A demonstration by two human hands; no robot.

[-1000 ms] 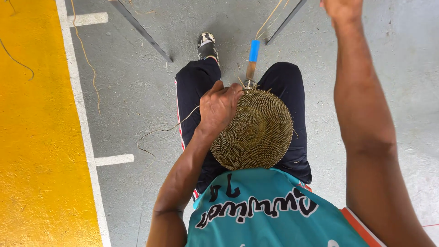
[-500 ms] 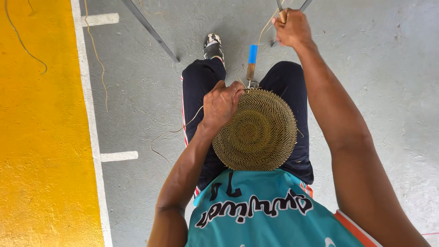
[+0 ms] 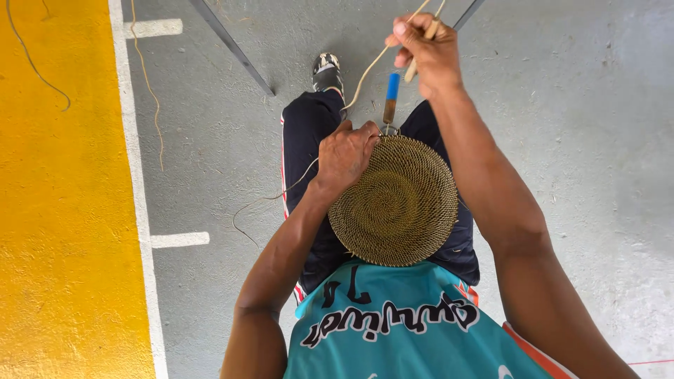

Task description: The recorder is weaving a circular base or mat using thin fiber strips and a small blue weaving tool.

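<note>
A round woven disc (image 3: 397, 203) of coiled brown and tan strands rests on my lap, over my dark trousers. My left hand (image 3: 345, 156) grips its upper left rim. A tool with a blue and brown handle (image 3: 390, 98) sticks out from the disc's top edge. My right hand (image 3: 425, 50) is raised above the disc, fingers closed on a pale weaving strand (image 3: 365, 74) that runs down toward the rim. A thin stick also shows in that hand.
I sit on a grey concrete floor (image 3: 583, 140) with a yellow painted area (image 3: 63, 210) and white lines at the left. Loose strands (image 3: 144, 77) lie on the floor. Two metal bars (image 3: 232, 45) cross the top. My shoe (image 3: 326, 70) is ahead.
My right hand has come down and back toward the disc, drawing the strand with it. My left hand has stayed on the rim.
</note>
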